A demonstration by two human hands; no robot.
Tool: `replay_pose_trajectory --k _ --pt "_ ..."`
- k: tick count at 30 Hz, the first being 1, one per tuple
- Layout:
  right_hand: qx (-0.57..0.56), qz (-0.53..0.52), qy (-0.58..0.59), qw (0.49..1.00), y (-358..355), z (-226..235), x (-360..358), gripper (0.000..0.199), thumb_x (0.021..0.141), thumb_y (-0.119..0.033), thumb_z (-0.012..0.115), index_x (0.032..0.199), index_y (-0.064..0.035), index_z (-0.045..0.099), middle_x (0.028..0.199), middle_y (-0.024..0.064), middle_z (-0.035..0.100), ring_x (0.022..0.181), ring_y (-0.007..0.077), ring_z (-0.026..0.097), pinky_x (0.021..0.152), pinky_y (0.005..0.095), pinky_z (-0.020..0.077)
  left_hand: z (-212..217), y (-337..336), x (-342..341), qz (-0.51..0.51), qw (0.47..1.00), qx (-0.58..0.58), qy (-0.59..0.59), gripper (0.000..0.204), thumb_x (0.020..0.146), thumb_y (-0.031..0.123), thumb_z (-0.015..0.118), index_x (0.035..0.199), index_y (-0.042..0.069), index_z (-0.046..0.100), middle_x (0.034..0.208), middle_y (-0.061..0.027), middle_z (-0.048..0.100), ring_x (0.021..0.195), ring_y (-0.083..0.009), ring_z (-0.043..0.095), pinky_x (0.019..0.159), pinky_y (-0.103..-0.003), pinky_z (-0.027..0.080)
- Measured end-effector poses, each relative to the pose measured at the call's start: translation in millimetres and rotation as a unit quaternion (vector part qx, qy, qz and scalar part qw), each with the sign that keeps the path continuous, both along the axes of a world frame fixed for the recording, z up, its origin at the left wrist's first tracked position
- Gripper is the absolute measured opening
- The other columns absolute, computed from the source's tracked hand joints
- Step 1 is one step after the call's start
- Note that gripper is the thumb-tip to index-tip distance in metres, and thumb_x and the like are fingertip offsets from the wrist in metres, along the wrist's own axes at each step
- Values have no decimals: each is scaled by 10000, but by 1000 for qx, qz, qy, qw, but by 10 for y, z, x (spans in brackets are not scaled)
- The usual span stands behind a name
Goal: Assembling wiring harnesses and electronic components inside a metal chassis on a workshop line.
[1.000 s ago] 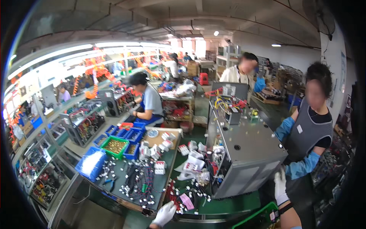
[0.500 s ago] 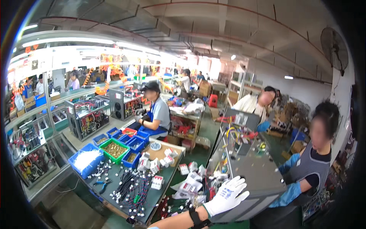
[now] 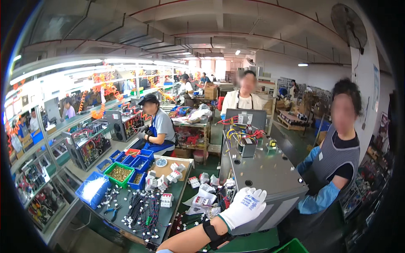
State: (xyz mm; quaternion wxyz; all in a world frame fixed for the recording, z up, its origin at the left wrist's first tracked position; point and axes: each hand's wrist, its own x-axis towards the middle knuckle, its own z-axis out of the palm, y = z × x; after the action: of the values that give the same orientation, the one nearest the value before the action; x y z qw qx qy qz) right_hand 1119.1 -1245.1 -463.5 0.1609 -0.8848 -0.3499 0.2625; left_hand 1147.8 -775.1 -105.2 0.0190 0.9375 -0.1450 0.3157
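My left hand (image 3: 244,207), in a white glove with a black strap round the wrist, reaches in from the lower edge. It lies palm down against the near left corner of a large grey metal cabinet (image 3: 270,170), fingers extended; their tips are partly out of sight. Nothing shows in its grasp. On the cabinet's far part sit a dark block (image 3: 247,147), coloured wires (image 3: 231,135) and small electrical parts. Beyond them rises an upright grey panel (image 3: 258,119). My right hand is outside the picture.
Left of the cabinet, a bench (image 3: 171,211) carries blue bins (image 3: 93,185), a green bin of brass-coloured parts (image 3: 119,173), cables, pliers (image 3: 113,211) and white breakers (image 3: 166,200). A co-worker in blue sleeves (image 3: 322,200) stands right; another person (image 3: 244,101) stands beyond the cabinet.
The view has shifted to the right, and the cabinet appears more end-on. My left hand's fingers have drawn closer together on its corner. The person beyond the cabinet, leaning before, is now upright.
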Motion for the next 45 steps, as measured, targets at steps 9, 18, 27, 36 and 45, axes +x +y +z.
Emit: replay_pose_trajectory --k 9,18,27,36,45 --pt "-74 -20 -36 996 -1528 -1046 -815 401 883 -153 496 1277 -94 540 921 195 652 850 361 629 736 460 507 240 -303 129 61 978 43 193 315 911 346 526 959 49 618 865 -148 681 831 -328 659 771 -451 501" --pt "-67 -85 -66 992 -1921 -1198 -503 254 841 -149 523 1049 -68 644 1000 215 650 952 365 612 831 455 474 247 -718 533 131 960 47 242 594 959 489 439 1274 -4 544 1251 -196 587 1164 -336 561 1014 -425 411" --pt "-70 28 -5 997 -1576 -1118 165 353 807 -115 562 1157 -79 593 1097 243 630 1058 384 596 886 461 480 104 -851 -185 45 994 -36 -93 290 854 221 625 1058 15 622 1076 -131 641 1013 -306 599 914 -416 453" --pt "-2 -5 201 980 -289 72 550 316 872 -223 595 1113 -20 630 1146 236 629 1102 376 582 919 427 475 -579 -334 -2548 347 931 -111 -25 208 725 50 615 922 -11 597 845 -164 540 794 -371 561 694 -440 475" --pt "-70 88 89 990 867 414 310 490 910 -385 587 1265 -47 577 1248 208 613 1140 381 592 971 444 476 -3054 -519 -4329 579 732 -354 64 308 859 107 634 1128 -41 615 1118 -239 644 1076 -395 602 939 -419 486"
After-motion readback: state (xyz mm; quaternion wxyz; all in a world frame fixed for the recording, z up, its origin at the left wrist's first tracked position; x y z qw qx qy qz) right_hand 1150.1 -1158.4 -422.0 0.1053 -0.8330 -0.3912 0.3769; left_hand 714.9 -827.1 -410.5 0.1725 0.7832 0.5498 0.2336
